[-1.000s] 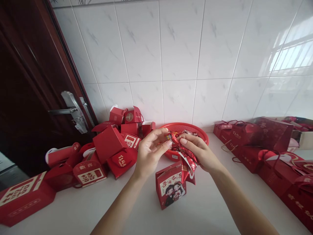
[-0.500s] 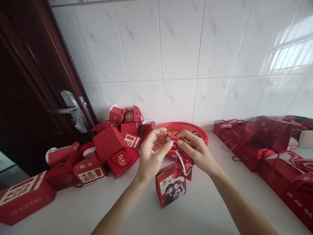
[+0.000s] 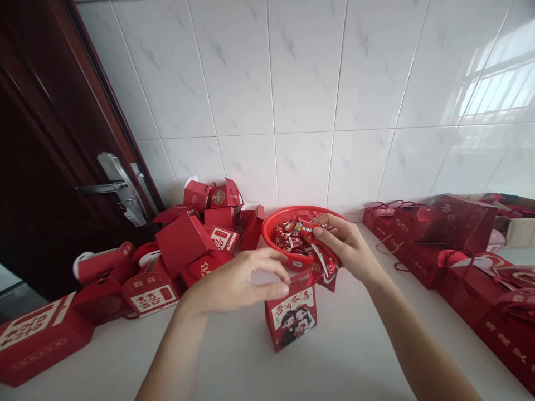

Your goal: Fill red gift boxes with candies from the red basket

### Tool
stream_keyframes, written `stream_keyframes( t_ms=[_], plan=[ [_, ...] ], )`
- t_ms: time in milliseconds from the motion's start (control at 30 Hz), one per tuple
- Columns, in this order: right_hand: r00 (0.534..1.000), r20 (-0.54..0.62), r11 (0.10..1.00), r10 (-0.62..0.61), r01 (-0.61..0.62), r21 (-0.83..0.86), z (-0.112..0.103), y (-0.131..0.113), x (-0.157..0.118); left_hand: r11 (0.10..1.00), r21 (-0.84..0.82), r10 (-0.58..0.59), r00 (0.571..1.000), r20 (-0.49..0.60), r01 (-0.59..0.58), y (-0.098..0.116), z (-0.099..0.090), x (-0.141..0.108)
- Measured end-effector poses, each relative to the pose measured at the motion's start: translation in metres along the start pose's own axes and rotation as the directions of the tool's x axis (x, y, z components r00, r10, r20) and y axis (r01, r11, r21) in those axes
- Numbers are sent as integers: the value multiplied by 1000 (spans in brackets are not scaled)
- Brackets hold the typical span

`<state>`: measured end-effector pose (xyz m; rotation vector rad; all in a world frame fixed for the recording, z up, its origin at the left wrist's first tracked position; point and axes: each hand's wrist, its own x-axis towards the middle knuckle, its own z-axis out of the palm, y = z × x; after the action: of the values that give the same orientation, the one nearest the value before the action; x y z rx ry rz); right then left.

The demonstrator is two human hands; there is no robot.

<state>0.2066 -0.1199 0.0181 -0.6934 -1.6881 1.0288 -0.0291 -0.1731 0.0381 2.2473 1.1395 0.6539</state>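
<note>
My right hand [image 3: 349, 245] pinches several red-wrapped candies [image 3: 306, 227], one of them sticking out to the left and others hanging below the fingers. My left hand [image 3: 246, 278] is empty, its thumb apart from the curved fingers, just above and left of a small red gift box [image 3: 291, 320]. This box stands upright on the white table and carries a cartoon couple on its front. Behind the hands sits a red plastic basket [image 3: 271, 220] holding many wrapped candies [image 3: 288, 236]. The hanging wrappers partly cover the top of the box.
Red gift boxes [image 3: 184, 245] lie piled at the left, near a dark door with a metal handle [image 3: 121, 189]. More red boxes with cord handles [image 3: 422, 239] line the right side, beside an open carton [image 3: 520, 231]. A white tiled wall [image 3: 301, 83] rises behind the basket.
My left hand has let go of the candy and moved down and left toward the box. My right hand keeps the candies and has shifted slightly right.
</note>
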Motion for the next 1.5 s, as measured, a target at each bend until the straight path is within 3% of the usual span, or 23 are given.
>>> stream_keyframes(
  t_ms=[67, 167, 233, 333, 433, 567, 700, 867, 1067, 1300, 1500],
  plan=[
    [1000, 2, 1000, 7, -7, -6, -3, 0, 0, 992, 126, -40, 995, 94, 28, -1, 5, -2],
    [1000, 19, 1000, 10, -9, -27, -7, 0, 0, 976, 216, -67, 991, 117, 41, -6, 17, 4],
    [999, 34, 998, 1, 1, -68, -10, 1, 0, 982, 187, -52, 996, 78, 36, -13, 24, 12],
    [996, 71, 981, -50, 62, -185, -17, 1, 0, 1000, 19, -16, 1000, 14, 16, -23, 29, 22],
    [982, 164, 940, -97, 145, -310, -22, 2, 1, 996, -89, -17, 998, -61, 11, -29, 28, 30],
    [950, 292, 876, -108, 230, -425, -24, 5, 4, 998, -39, -48, 991, -123, 44, -33, 25, 36],
    [940, 331, 830, -79, 246, -501, -24, 10, 6, 999, -43, -18, 989, -146, 12, -35, 23, 40],
    [953, 296, 823, -62, 217, -525, -26, 10, 5, 996, -92, -34, 982, -188, 17, -35, 22, 41],
    [960, 277, 803, -49, 203, -561, -27, 9, 5, 988, 74, -129, 987, -100, 137, -27, 35, 44],
    [935, 353, 776, -29, 243, -582, -40, 6, 4, 995, 47, -79, 994, -73, 83, -19, 47, 46],
    [909, 417, 844, 2, 222, -488, -41, 3, 3, 998, -22, -68, 994, -89, 66, -25, 47, 45]
  ],
)
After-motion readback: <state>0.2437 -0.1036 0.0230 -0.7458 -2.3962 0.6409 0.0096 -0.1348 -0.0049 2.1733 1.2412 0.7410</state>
